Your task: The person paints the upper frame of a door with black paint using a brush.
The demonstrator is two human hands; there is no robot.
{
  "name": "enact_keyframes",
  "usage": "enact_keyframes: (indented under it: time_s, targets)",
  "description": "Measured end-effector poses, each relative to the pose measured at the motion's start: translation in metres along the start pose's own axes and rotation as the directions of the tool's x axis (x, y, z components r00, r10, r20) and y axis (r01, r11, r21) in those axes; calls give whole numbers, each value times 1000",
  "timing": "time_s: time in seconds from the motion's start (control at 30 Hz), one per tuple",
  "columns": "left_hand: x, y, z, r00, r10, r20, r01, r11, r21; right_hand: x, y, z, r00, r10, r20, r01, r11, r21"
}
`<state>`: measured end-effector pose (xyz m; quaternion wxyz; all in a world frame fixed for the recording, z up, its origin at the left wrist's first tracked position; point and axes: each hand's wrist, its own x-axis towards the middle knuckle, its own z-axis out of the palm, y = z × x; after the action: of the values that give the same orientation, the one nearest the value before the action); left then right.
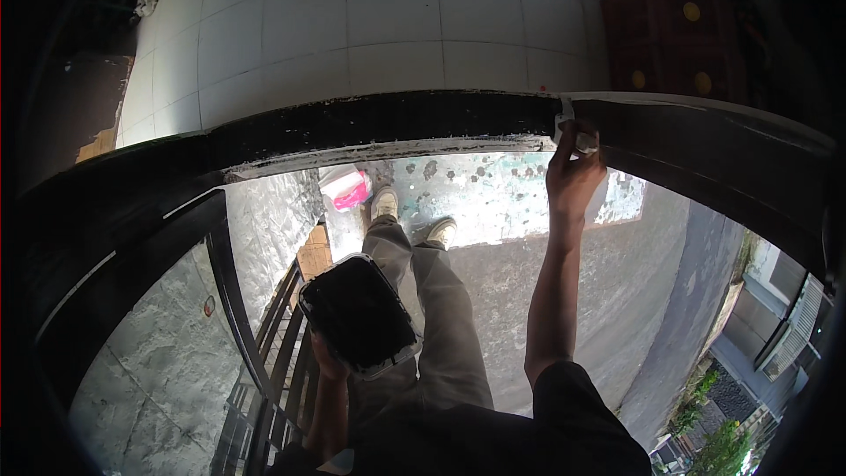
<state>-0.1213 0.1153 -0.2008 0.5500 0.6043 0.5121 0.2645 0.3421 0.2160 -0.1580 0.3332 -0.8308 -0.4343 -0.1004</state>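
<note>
My left hand (328,360) grips the near left side of a rectangular tray (359,313) with a black inside and a pale, smudged rim; most of its fingers are hidden under it. The tray is held over my legs. My right arm reaches forward, and the right hand (575,163) is closed around a small tool with pale parts (562,122) at the long black beam (423,116). Its kind is hard to make out behind the fingers. It meets the beam where the very dark stretch on the left borders a duller stretch (705,137).
Beyond the beam lies a white tiled floor (392,9), with red crates (674,44) at the far right. A pink and white package (346,187) lies by my shoes (386,203). A dark framed panel (238,300) stands at left; plants (718,441) show at lower right.
</note>
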Motion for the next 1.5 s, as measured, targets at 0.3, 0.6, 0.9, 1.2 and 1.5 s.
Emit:
enact_keyframes:
  time_s: [0.3, 0.6, 0.9, 1.2, 1.5]
  targets:
    - [3, 15, -9, 989, -147, 8, 147, 989, -34, 1, -4, 3, 999, -30, 19, 31, 997, -67]
    - [6, 14, -3, 905, -414, 100, 373, 655, -657, 6, -5, 0, 999, -30, -33, 28, 997, -72]
    - [14, 21, -16, 995, -70, 77, 84, 978, -190, 7, -4, 12, 998, -51, 45, 53, 998, -46]
    - [18, 11, -12, 985, -173, 19, 172, 953, -249, -29, -76, 43, 972, -59, 226, -20, 943, 333]
    - [15, -12, -34, 994, 111, 11, -111, 981, 160, -17, -15, 1, 974, 221, 47, -224, 969, 101]
